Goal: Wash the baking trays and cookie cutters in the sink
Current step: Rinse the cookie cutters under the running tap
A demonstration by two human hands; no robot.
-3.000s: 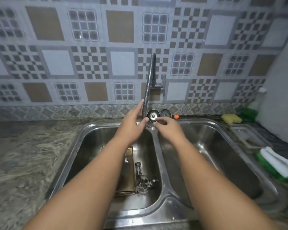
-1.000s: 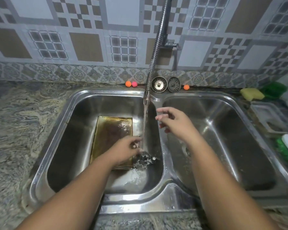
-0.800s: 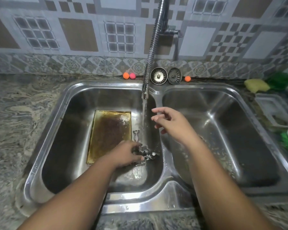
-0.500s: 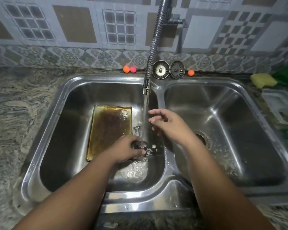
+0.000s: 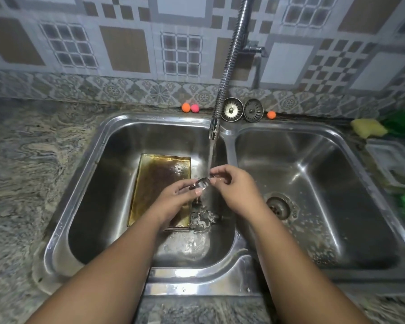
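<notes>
A cookie cutter [image 5: 202, 183] is gripped by both hands, left [image 5: 173, 202] and right [image 5: 235, 188], under the faucet [image 5: 214, 130] stream, above the left sink [image 5: 84, 183] basin.

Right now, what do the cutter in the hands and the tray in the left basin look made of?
Cookie cutter: thin bright metal strip, shiny and reflective, likely steel or tin. Baking tray: metal sheet with a golden rim and a dull brown, stained base; the exact metal is unclear. Both hands hold the cutter under the running water.
</notes>
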